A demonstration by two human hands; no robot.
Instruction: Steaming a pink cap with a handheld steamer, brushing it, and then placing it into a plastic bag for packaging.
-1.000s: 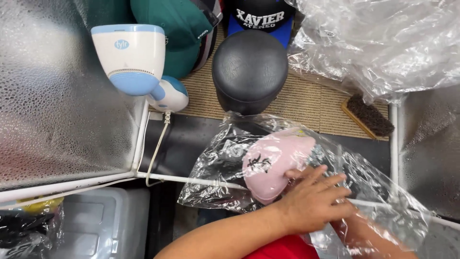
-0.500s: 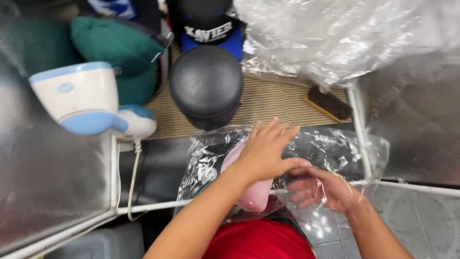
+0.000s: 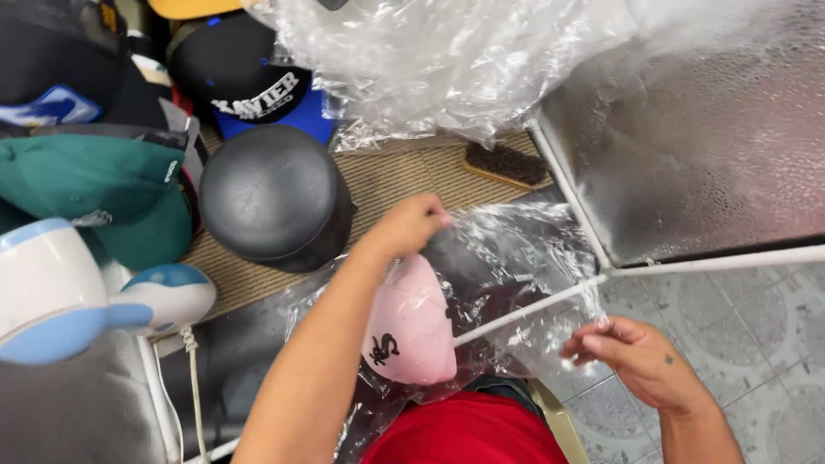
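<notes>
In the head view, the left hand point(image 3: 411, 225) is closed on the far edge of a clear plastic bag point(image 3: 516, 258), pinching the film between the fingers, and the forearm crosses over the bag from below. The right hand point(image 3: 632, 357) is at the near right side, with the fingertips point(image 3: 584, 342) pinched on the other edge of the same bag, so the film is stretched between both hands. A pink cap point(image 3: 411, 325) lies inside the bag, under the left forearm, with a small dark emblem on its front; it is near the person's red shirt point(image 3: 464, 434). A thin white bar point(image 3: 533, 308) passes under the bag, and it joins the frame of a silver embossed panel point(image 3: 696, 155) on the right. Just beyond the left hand, a black rounded cap form point(image 3: 271, 193) stands on a woven mat point(image 3: 404, 176), and a small brush point(image 3: 507, 165) lies on the same mat. A heap of crumpled clear plastic point(image 3: 447, 60) is above. At the left are a green cap point(image 3: 86, 176), a black and blue cap point(image 3: 258, 86), and a white and blue steamer point(image 3: 77, 292) with its cord
</notes>
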